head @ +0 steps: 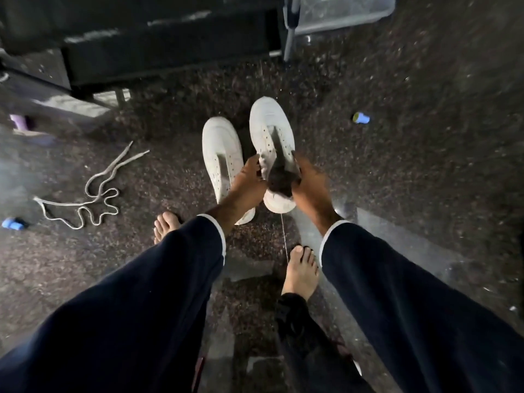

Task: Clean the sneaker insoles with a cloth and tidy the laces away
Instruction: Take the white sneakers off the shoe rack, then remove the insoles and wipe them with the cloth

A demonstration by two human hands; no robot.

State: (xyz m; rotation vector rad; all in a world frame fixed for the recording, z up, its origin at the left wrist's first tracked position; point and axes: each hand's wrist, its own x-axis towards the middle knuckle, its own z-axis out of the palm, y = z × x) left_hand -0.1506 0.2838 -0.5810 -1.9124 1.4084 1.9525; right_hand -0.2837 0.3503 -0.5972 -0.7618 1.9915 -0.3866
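Two white sneakers without laces are on the speckled floor. The left sneaker (pixel 220 154) lies flat. The right sneaker (pixel 270 131) is lifted at the heel between both hands. My left hand (pixel 248 182) grips its left collar edge. My right hand (pixel 309 185) holds its right side and heel. A dark cloth (pixel 279 181) is bunched in the shoe's opening between my hands. A thin thread hangs from the heel. Loose white laces (pixel 93 191) lie tangled on the floor to the left.
My bare feet (pixel 300 268) stand just behind the shoes. Dark furniture (pixel 141 38) fills the upper left, and a clear plastic bin (pixel 340 12) sits at the top. A small blue cup (pixel 361 118) lies to the right, another blue object (pixel 12 223) at far left.
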